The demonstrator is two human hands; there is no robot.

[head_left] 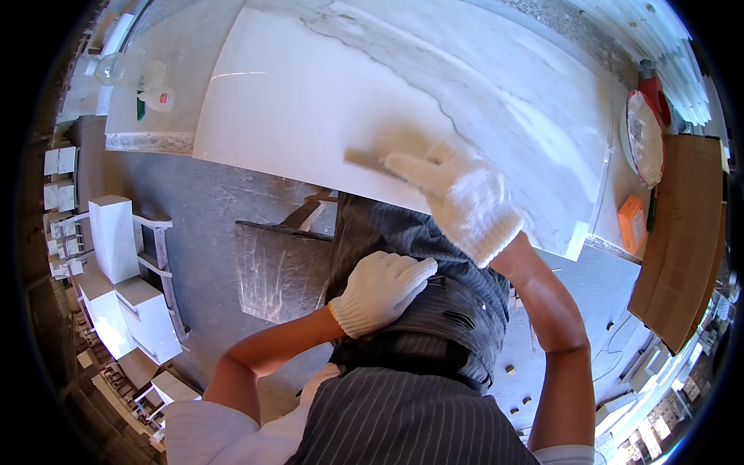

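Observation:
A large white slab (pixel 310 93) with grey marble veining spans the top of the head view. Above its near edge, my right hand (pixel 469 201) in a white knitted glove is closed on a flat brown piece (pixel 364 159). Motion blurs this piece and the fingertips, so its kind is unclear. In a matching glove, my left hand (pixel 384 291) lies on the dark striped apron (pixel 457 325) at my waist, its fingers extended close together and nothing visible in them.
At the left stand white box-shaped pieces (pixel 115 236) and a spray bottle (pixel 159 98). To the right are a round tub (pixel 645 139) of pale material, an orange object (pixel 632 223) and a brown cardboard sheet (pixel 678 240). A dark board (pixel 279 267) is below the slab.

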